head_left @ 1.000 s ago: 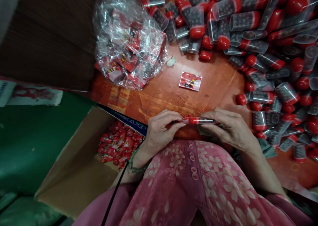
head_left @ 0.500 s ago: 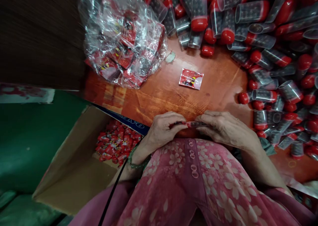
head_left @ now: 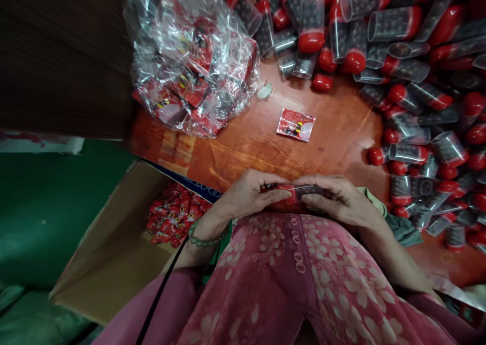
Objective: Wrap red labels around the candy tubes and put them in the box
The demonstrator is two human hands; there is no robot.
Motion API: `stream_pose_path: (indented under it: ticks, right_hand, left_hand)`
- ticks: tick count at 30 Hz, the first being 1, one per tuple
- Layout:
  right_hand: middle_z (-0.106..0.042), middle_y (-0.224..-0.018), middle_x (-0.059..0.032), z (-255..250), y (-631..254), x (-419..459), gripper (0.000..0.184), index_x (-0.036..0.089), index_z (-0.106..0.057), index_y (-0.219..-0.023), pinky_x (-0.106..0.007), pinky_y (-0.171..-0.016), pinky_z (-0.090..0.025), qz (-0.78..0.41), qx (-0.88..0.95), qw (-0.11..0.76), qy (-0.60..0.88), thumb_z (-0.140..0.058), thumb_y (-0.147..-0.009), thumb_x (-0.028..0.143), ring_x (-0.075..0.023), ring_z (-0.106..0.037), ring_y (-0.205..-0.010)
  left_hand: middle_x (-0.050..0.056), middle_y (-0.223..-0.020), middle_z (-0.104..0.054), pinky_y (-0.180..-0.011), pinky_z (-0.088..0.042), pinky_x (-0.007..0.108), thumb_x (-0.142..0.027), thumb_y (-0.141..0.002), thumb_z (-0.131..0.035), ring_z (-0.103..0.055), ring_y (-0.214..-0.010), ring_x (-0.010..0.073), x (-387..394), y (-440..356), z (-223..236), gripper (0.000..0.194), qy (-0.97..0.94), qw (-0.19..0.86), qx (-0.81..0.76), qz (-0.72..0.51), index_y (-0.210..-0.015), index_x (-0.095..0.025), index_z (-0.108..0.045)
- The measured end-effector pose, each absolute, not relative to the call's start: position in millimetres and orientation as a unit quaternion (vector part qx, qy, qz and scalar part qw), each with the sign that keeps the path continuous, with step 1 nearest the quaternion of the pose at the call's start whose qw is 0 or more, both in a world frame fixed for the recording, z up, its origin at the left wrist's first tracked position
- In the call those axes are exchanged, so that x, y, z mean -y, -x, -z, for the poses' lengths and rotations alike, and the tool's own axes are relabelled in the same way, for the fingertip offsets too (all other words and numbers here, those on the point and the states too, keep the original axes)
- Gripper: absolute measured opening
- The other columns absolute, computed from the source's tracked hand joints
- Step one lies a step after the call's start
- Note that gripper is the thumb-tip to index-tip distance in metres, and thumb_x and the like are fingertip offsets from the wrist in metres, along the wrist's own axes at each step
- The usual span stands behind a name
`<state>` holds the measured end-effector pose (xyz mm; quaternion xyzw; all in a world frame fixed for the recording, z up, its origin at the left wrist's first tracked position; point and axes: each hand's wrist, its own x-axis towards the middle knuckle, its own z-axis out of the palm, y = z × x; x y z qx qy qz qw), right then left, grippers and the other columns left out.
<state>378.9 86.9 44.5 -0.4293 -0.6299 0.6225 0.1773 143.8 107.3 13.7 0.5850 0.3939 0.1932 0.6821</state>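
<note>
Left hand point(head_left: 252, 193) and right hand point(head_left: 343, 198) both grip one red-capped clear tube point(head_left: 306, 190) just below the middle of the frame, having drawn closer together in the last second until they nearly meet, so I'd judge this one unfinished.

Both hands are just below the middle of the frame, basically facing each other. Left hand point(head_left: 248, 193) has bent fingers and the thumb pressing in below them, right hand point(head_left: 341, 198) pretty much mirrors it, index tips nearly meeting. Left forearm point(head_left: 184, 256) slants up from lower left, right forearm point(head_left: 397, 254) from lower right.
</note>
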Motion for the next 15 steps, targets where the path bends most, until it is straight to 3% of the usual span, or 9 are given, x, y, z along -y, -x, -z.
stream_pose_path:
  ticks: [4,6,8,10,15]
  right_hand:
    - [-0.073,-0.094,-0.0006,-42,-372,-82,0.028,0.026,-0.068,-0.119,-0.024,-0.065,-0.053,-0.66,0.523,0.238,0.483,-0.06,-0.093,0.032,-0.0132,-0.067,-0.073]
    - [-0.072,-0.092,-0.0003,-39,-368,-80,0.03,0.025,-0.067,-0.119,-0.022,-0.059,-0.051,-0.687,0.453,0.276,0.497,-0.063,-0.092,0.035,-0.0105,-0.062,-0.063]
    - [-0.072,-0.093,-0.0002,-35,-363,-81,0.031,0.024,-0.067,-0.118,-0.021,-0.057,-0.05,-0.699,0.413,0.306,0.497,-0.066,-0.09,0.036,-0.0086,-0.06,-0.059]
    - [-0.072,-0.097,-0.0008,-31,-357,-82,0.032,0.024,-0.067,-0.119,-0.021,-0.059,-0.051,-0.697,0.407,0.325,0.494,-0.066,-0.089,0.036,-0.0078,-0.06,-0.059]
    - [-0.071,-0.111,-0.0031,-23,-345,-82,0.033,0.025,-0.065,-0.122,-0.023,-0.06,-0.054,-0.67,0.404,0.378,0.494,-0.065,-0.09,0.036,-0.0081,-0.061,-0.061]
  left_hand:
    - [0.016,-0.123,-0.07,-0.088,-0.058,0.038,-0.072,-0.07,-0.068,-0.071,-0.104,0.0267,-104,-140,-8,0.081,-0.416,0.757,-0.4,-0.307,-0.131,-0.019,-0.06]
    - [0.018,-0.139,-0.059,-0.097,-0.055,0.041,-0.077,-0.063,-0.069,-0.065,-0.118,0.0305,-98,-142,-9,0.09,-0.331,0.792,-0.368,-0.357,-0.133,-0.021,-0.058]
    - [0.014,-0.144,-0.056,-0.105,-0.05,0.042,-0.068,-0.066,-0.076,-0.059,-0.128,0.0306,-93,-149,-12,0.081,-0.26,0.814,-0.346,-0.387,-0.132,-0.024,-0.059]
    - [0.011,-0.137,-0.062,-0.108,-0.047,0.041,-0.054,-0.07,-0.081,-0.058,-0.128,0.0292,-89,-159,-16,0.066,-0.216,0.819,-0.342,-0.406,-0.126,-0.023,-0.065]
    - [0.008,-0.106,-0.076,-0.099,-0.051,0.034,-0.039,-0.069,-0.085,-0.069,-0.105,0.0228,-94,-184,-21,0.04,-0.156,0.788,-0.397,-0.445,-0.102,-0.018,-0.075]
